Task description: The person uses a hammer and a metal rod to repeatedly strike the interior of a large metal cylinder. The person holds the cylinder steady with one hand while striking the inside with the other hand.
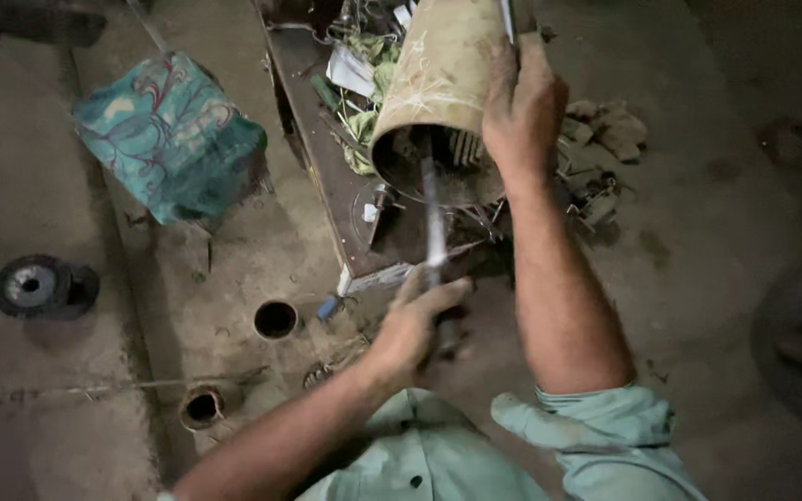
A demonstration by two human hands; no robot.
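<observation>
My right hand (523, 107) grips the side of a large, scratched, tan metal cylinder (438, 79) that is tilted with its open end toward me. Winding slots show inside the open end. My left hand (415, 325) is closed around the handle of a long thin metal tool (433, 218), blurred by motion, whose tip reaches into the cylinder's opening. The cylinder rests over a low brown tray (317, 158) cluttered with scraps.
A teal patterned cushion (171, 134) lies at the upper left. A dark round disc (41, 286) sits on the concrete floor at left. Two short pipe rings (276, 318) (201, 406) stand near my left arm. Rubble pieces (610, 125) lie right of the cylinder.
</observation>
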